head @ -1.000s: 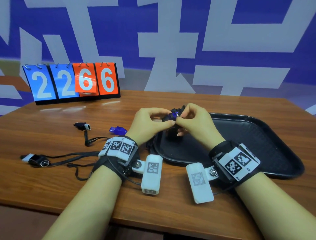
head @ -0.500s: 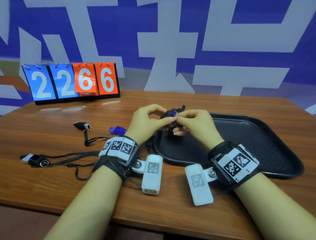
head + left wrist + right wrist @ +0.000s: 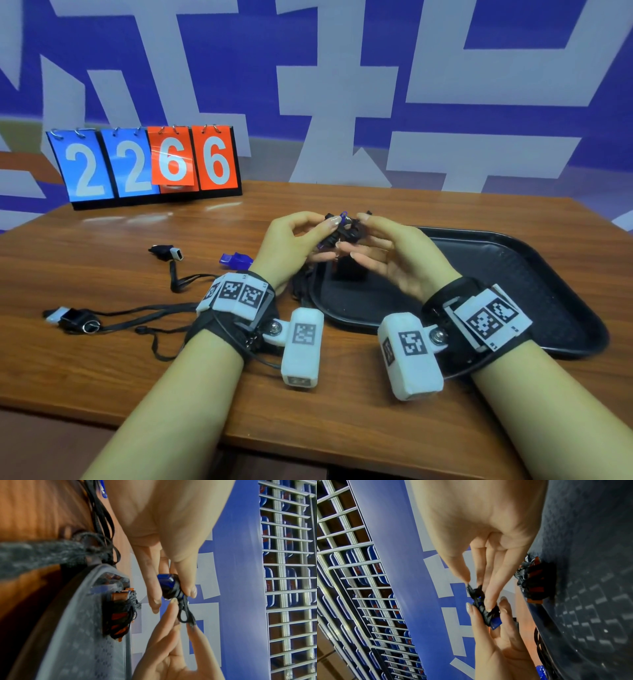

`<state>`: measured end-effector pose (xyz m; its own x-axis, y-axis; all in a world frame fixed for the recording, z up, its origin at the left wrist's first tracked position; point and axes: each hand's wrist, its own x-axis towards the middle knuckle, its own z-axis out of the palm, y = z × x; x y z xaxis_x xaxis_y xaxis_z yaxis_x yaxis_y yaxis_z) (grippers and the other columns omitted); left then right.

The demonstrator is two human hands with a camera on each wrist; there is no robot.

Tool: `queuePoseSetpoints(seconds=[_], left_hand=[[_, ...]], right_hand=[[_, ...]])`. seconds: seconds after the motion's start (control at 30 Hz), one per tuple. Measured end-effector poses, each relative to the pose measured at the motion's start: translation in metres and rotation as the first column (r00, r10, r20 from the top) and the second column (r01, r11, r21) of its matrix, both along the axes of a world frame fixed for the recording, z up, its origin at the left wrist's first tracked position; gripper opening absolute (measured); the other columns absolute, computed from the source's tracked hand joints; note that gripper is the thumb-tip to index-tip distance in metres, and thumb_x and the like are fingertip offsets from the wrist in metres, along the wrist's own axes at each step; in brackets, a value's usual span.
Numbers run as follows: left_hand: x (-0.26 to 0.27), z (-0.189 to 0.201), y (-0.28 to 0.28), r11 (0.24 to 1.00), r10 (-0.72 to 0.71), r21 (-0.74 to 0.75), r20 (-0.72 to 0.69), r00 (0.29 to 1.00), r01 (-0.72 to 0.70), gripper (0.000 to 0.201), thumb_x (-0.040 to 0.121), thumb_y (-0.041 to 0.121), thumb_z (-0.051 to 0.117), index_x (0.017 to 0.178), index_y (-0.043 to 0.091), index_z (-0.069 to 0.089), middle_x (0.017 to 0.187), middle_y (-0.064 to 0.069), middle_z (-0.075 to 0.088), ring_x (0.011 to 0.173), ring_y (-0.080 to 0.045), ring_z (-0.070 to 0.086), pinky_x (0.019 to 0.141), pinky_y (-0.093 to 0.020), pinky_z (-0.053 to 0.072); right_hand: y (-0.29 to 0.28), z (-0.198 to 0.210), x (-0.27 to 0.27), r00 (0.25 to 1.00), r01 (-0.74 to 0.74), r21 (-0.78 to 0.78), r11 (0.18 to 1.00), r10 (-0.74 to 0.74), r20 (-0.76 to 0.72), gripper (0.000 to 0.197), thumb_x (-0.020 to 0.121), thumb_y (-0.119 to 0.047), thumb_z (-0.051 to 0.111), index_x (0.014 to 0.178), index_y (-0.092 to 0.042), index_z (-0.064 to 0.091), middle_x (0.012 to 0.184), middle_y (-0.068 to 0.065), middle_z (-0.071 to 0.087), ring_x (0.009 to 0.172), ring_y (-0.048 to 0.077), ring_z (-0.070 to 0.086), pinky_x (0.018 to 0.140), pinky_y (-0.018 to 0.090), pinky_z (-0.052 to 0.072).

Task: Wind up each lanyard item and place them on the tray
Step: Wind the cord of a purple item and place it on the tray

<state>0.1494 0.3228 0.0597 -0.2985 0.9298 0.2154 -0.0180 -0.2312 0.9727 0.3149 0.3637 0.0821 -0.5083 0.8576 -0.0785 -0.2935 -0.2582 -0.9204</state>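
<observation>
The left hand (image 3: 291, 240) hid most of the blue whistle (image 3: 235, 261) and the cords behind its wrist.

Blue whistle (image 3: 328, 242) w/ black cord (image 3: 186, 613); black tray (image 3: 534, 274).

Both forearms are bare. Each wrist wears a black strap (image 3: 236, 329) carrying white blocks printed with black square codes (image 3: 488, 317), plus a white camera pod (image 3: 303, 346) bolted alongside, with thin black cable.
</observation>
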Motion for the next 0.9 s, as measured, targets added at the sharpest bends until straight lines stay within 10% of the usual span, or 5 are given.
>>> queuePoseSetpoints(seconds=[0.17,0.7,0.9], left_hand=[[-0.001,0.000,-0.001,1.000,0.022,-0.014,-0.063,0.998,-0.023,0.022,0.096,0.023,0.063,0.104,0.004,0.072,0.085,-0.009,0.075,0.054,-0.015,0.066,0.041,-0.016,0.041],[0.005,0.003,-0.010,0.968,-0.244,-0.083,-0.129,0.961,0.235,0.025,0.098,0.023,0.055,0.093,0.008,0.073,0.060,-0.003,0.067,0.037,-0.005,0.046,0.039,-0.012,0.037],[0.003,0.002,-0.011,0.934,-0.345,-0.174,-0.210,0.915,0.312,0.017,0.093,0.018,0.063,0.098,0.007,0.075,0.083,-0.004,0.074,0.046,-0.009,0.055,0.047,-0.014,0.044]], right_hand=[[0.001,0.001,0.002,0.999,-0.041,-0.038,0.998,0.042,0.019,0.014,0.094,-0.009,0.057,0.101,-0.005,0.068,0.089,0.007,0.074,0.085,0.021,0.075,0.061,0.020,0.057],[0.007,-0.006,0.005,0.926,-0.136,0.008,0.991,0.124,0.356,0.007,0.088,-0.015,0.068,0.095,-0.012,0.071,0.088,0.003,0.074,0.078,0.010,0.072,0.057,0.014,0.051],[0.010,-0.008,0.007,0.894,-0.075,0.149,0.986,0.000,0.448,0.016,0.087,-0.003,0.065,0.087,-0.013,0.077,0.082,0.002,0.070,0.068,0.011,0.063,0.054,0.018,0.051]])
